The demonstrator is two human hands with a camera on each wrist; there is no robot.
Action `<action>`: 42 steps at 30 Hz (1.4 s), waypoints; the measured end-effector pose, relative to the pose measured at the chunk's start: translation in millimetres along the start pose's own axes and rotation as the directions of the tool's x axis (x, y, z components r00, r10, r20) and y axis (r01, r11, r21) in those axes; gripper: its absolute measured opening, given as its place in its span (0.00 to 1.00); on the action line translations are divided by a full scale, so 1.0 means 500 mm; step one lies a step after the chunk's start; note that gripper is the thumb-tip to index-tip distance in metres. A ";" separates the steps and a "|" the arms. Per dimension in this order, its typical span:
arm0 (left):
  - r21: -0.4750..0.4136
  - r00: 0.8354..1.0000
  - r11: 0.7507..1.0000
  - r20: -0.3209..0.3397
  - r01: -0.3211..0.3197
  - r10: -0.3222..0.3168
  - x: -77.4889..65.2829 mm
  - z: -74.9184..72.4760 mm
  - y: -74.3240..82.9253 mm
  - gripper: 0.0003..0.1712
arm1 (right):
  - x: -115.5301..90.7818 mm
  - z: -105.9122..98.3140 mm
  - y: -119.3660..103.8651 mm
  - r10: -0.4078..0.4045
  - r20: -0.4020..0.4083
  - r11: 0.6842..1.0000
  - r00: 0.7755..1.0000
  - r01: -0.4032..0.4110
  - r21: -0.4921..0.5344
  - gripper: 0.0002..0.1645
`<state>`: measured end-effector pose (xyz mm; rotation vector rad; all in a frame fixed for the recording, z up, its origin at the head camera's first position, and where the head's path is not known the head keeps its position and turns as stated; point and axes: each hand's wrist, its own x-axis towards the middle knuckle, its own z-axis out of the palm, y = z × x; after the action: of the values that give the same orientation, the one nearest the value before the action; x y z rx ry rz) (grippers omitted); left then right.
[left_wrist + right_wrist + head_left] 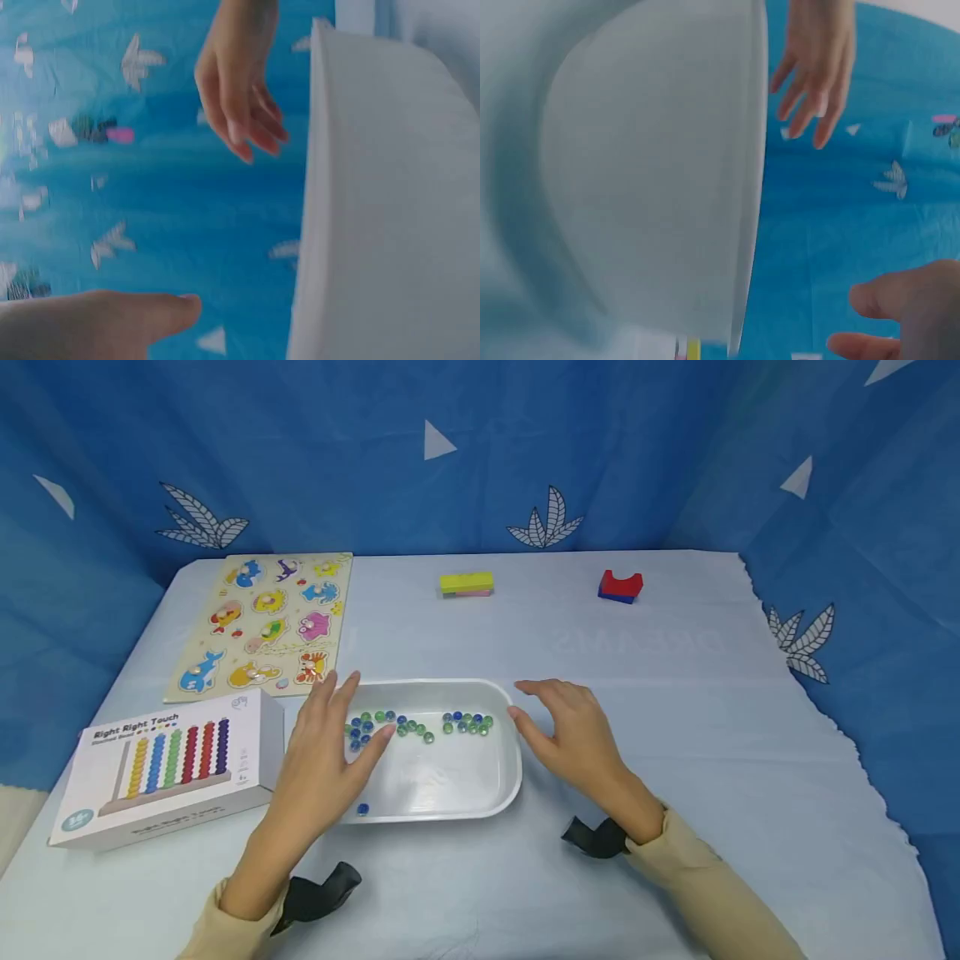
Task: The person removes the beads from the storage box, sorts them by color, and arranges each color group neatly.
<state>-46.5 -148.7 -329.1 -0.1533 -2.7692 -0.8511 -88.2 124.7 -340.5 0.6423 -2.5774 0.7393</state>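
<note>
A white shallow tray (442,789) stands on the table with several green and blue glass marbles (429,737) in it, mostly toward its far side. One blue marble (363,809) lies apart near the front left. My left hand (318,764) hovers at the tray's left end, fingers extended and thumb over the inside, hiding that end. Just off the right end is my right hand (577,739), its thumb and fingers spread toward the rim. Neither hand holds anything. In both wrist views the tray's outer wall (397,195) looms close, with the opposite hand beyond it.
At the left, a white bead-toy box (180,768) lies in front of a wooden animal puzzle board (258,627). Toward the back sit a yellow block (467,582) and a red arched block (622,583) on a blue one. A blue curtain (480,485) borders the table.
</note>
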 end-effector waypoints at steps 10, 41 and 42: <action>-0.287 0.965 0.922 0.082 0.261 -0.248 -0.041 0.016 -0.108 0.39 | 0.068 0.067 -0.083 -0.056 0.604 0.995 0.795 -0.007 0.101 0.33; -0.543 0.901 0.722 0.208 0.429 -0.380 -0.059 0.025 -0.120 0.29 | 0.137 0.185 -0.101 -0.066 0.680 0.998 0.730 0.042 0.052 0.15; -0.550 0.900 0.714 0.212 0.432 -0.381 -0.058 0.024 -0.119 0.29 | 0.137 0.183 -0.100 -0.062 0.678 0.998 0.733 0.037 0.052 0.14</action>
<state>-30.8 -192.1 -378.5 0.3504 -2.5383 -1.8473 -139.7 12.7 -360.8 1.1750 -3.1877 0.6019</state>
